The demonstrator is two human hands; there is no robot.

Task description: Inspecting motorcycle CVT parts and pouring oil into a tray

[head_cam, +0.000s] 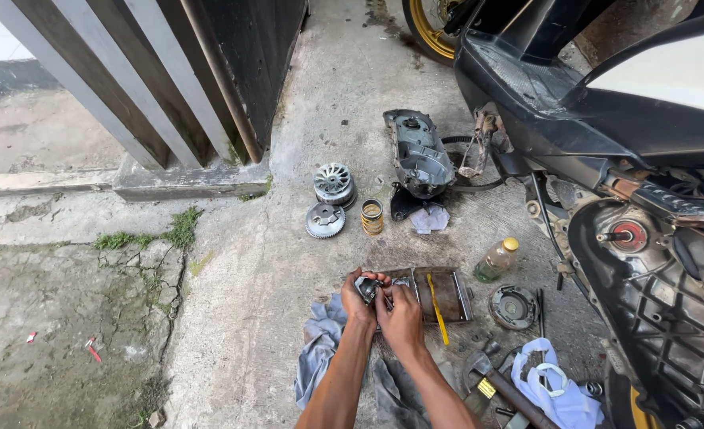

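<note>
Both my hands meet low in the middle of the head view, over the concrete floor. My left hand point(357, 303) grips a small dark metal part point(366, 287) from the left side. Against the same part, from the right, my right hand point(402, 315) is closed. Just behind the hands lies a rusty rectangular metal tray point(447, 294) with a yellow-handled tool point(438, 310) across it. A grey rag point(320, 342) lies under my left forearm.
An opened black scooter point(646, 159) fills the right side, its engine case exposed point(662, 310). On the floor lie a finned pulley point(334, 183), a toothed disc point(325, 220), a yellow spring point(373, 217), a removed cover point(418, 152), an oil bottle point(497, 260), a round housing point(512, 307), a hammer point(503, 385) and a white bag point(555, 389).
</note>
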